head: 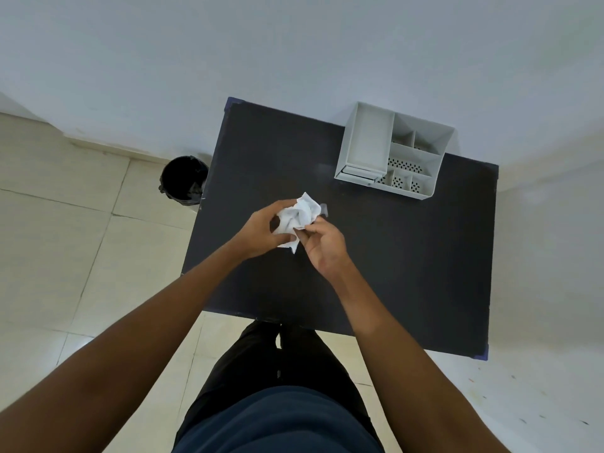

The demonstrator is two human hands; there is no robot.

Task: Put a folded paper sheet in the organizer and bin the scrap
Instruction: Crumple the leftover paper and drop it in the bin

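Observation:
A crumpled white paper scrap [300, 214] is held above the middle of the black table [408, 256]. My left hand [263, 232] cups it from the left, fingers curled around it. From the lower right, my right hand [322, 246] pinches the paper's edge. A grey desk organizer [394, 150] with several compartments stands at the table's far right corner; its tall left tray looks empty. On the floor just left of the table stands a black bin [184, 180] lined with a dark bag. No folded sheet is visible.
The table stands against a white wall [294, 60]. Beige floor tiles [65, 240] stretch to the left of it. My legs and dark shirt [277, 420] are at the table's near edge.

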